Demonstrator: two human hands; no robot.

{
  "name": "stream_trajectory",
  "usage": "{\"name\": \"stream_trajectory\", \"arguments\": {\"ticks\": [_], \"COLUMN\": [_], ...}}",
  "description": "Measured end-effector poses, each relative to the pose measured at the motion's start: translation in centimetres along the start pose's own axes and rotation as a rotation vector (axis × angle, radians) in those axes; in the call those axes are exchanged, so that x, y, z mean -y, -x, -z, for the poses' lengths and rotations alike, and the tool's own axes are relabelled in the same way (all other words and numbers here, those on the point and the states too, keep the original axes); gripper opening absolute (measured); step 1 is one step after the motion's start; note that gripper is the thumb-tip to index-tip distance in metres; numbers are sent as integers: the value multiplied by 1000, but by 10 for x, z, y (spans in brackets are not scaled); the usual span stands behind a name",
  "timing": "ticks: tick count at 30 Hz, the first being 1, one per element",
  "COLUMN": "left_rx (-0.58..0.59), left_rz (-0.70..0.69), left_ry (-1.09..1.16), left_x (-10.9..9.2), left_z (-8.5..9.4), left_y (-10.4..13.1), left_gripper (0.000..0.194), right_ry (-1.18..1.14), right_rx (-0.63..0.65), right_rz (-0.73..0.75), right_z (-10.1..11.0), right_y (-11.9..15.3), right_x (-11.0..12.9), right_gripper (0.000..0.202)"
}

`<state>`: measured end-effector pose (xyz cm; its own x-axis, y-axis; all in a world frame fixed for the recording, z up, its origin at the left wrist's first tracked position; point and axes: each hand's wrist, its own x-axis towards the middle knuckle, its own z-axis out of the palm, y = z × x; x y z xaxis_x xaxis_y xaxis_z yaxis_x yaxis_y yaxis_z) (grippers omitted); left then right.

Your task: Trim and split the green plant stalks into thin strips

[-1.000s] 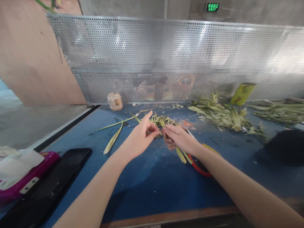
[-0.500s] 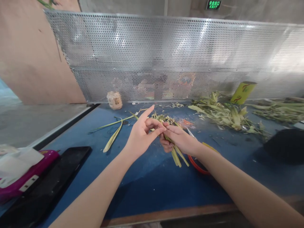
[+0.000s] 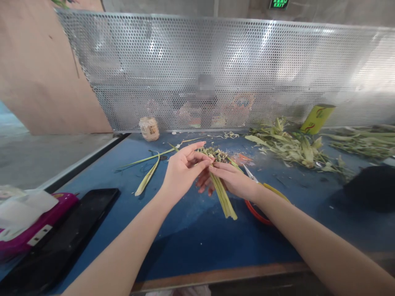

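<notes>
Right hand (image 3: 232,177): thumb and fingers clamped on the green leaf strips (image 3: 222,196), which slant from the fingertips towards five o'clock. Left hand (image 3: 184,167): thumb and finger together at the strips' upper end; fingers overlap there, so I cannot tell what they pinch. Clockwise from where my hands meet: small plant scraps (image 3: 220,153) just beyond, at twelve; leafy heap (image 3: 298,146) at two, yellow-green container (image 3: 317,119) behind it; scissors (image 3: 257,213) at four, partly under my right forearm; one loose leaf (image 3: 148,179) at nine, lying on the blue table (image 3: 185,250).
</notes>
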<state>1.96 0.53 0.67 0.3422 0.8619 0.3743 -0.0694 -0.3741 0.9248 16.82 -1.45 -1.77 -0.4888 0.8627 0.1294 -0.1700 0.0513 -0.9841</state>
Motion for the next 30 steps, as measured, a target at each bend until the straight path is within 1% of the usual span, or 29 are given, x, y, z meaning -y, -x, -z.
{"name": "stream_trajectory", "arguments": {"ticks": [4, 5, 8, 10, 14, 17, 20, 23, 25, 26, 28, 30], "left_rx": [-15, -16, -10, -4, 3, 21, 42, 65, 73, 70, 51, 41], "left_rz": [11, 16, 20, 13, 8, 13, 11, 5, 4, 2, -14, -47], "left_ry": [-32, -37, -23, -14, -3, -11, -41, -65, -72, -75, -81, -92], "left_x": [-1, -2, -3, -3, -2, -2, -2, -2, -2, -2, -2, -1], "left_z": [0, 0, 1, 2, 2, 1, 0, 0, 0, 0, 0, 0], "left_y": [-1, 0, 0, 1, 1, 1, 1, 1, 1, 0, 0, 1], "left_gripper": [51, 50, 50, 50, 52, 52, 51, 50, 51, 51, 50, 50], "right_ry": [-64, -65, -3, 68, 236, 512, 743, 799, 747, 675, 420, 93], "right_rx": [-16, -37, -127, -165, -205, -326, -421, -462, -493, -506, -510, -465], "right_rz": [-28, -30, -10, -1, 28, 135, 217, 249, 259, 243, 153, 21], "right_z": [1, 2, 4, 6, 9, 11, 14, 15, 13, 11, 6, 1], "right_y": [0, -1, -2, -2, 0, 2, 5, 6, 6, 5, 4, 4], "right_x": [2, 3, 6, 8, 12, 14, 16, 16, 15, 15, 16, 17], "right_gripper": [38, 36, 17, 13, 12, 10, 14, 16, 15, 15, 13, 11]}}
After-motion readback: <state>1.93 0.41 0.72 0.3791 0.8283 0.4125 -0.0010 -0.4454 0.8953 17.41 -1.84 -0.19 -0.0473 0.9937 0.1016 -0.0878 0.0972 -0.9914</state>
